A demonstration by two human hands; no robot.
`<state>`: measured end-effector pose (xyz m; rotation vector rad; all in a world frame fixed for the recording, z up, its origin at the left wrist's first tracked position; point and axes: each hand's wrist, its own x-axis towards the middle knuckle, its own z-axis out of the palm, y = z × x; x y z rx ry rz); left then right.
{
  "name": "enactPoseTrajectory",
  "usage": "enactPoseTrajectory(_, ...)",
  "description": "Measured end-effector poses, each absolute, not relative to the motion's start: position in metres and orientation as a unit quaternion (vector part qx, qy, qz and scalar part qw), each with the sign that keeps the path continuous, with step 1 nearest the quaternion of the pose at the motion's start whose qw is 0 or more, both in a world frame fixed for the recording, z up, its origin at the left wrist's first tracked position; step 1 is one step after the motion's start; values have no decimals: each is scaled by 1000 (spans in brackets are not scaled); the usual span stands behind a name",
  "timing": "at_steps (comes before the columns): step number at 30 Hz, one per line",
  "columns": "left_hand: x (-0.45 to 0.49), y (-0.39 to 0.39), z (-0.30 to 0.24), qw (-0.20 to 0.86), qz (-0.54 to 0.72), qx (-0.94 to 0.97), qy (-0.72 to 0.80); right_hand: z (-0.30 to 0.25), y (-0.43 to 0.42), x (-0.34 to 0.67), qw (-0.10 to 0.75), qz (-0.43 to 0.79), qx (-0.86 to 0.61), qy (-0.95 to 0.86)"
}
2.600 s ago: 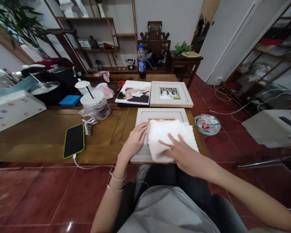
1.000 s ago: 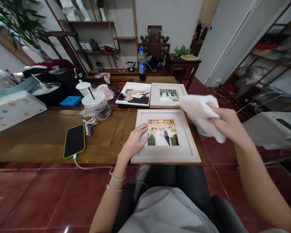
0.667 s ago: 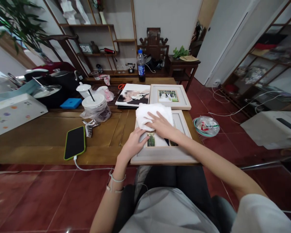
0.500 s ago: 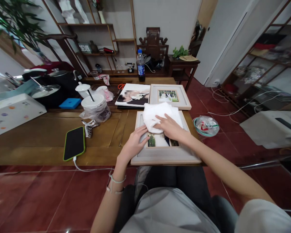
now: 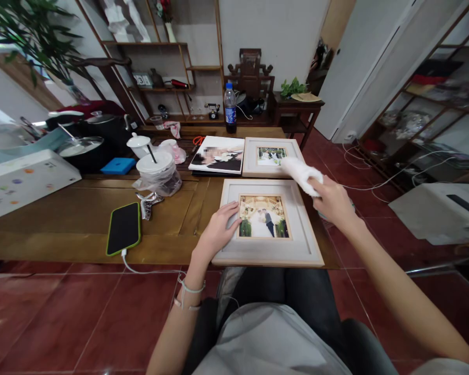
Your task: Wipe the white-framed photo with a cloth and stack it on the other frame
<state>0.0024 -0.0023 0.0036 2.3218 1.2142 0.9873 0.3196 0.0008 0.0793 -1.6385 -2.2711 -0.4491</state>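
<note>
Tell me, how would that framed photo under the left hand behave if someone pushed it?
The framed photo is probably stiff, as its edges look straight. Lying flat on the table, it would likely slide rather than tip. Its near side lies close to the table's front edge, so a push that way might make it overhang or drop.

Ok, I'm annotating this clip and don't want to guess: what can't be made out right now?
All in the head view:
Far frame: lower right corner hidden by the white cloth in the right hand.
Near frame: part of its left side covered by the left hand.
White box: cut off by the left picture edge.
Bottle label: print too small to read.
Right-hand shelf items: blurred.
</note>
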Motion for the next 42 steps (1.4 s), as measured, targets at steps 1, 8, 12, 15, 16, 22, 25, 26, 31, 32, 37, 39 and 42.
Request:
enactPoseTrajectory(1,3,-2,3,165,351,817,428,80,3,318,170,-174,-570,-785)
enactPoseTrajectory(8,3,-1,1,156,364,815,424,59,28,279,52,-127,-518,-844)
enactPoseTrajectory(12,3,1,0,153,365,814,425,51,34,267,39,-112,-507,-854)
enactPoseTrajectory(15,3,3,-2,152,372,813,422,56,22,266,25,-94,-485,-869)
enactPoseTrajectory(16,3,3,-2,151,374,813,421,59,14,267,16,-82,-474,-877)
enactPoseTrajectory(22,3,3,-4,148,378,813,418,74,-67,266,-20,29,-412,-910)
enactPoseTrajectory(25,3,3,-3,151,382,808,422,83,-105,264,-15,87,-392,-916)
enactPoseTrajectory(26,3,3,-3,152,382,807,423,86,-113,263,-17,101,-393,-914)
enactPoseTrajectory(31,3,5,-3,152,385,808,420,83,-108,262,-25,107,-449,-887)
enactPoseTrajectory(32,3,5,-3,151,386,808,419,80,-99,263,-15,90,-460,-883)
enactPoseTrajectory(37,3,6,-2,146,385,814,409,72,-37,269,53,-41,-517,-853)
enactPoseTrajectory(39,3,7,-2,146,385,816,406,70,-12,268,71,-100,-530,-839)
enactPoseTrajectory(42,4,8,-3,145,387,814,408,62,14,265,71,-142,-513,-844)
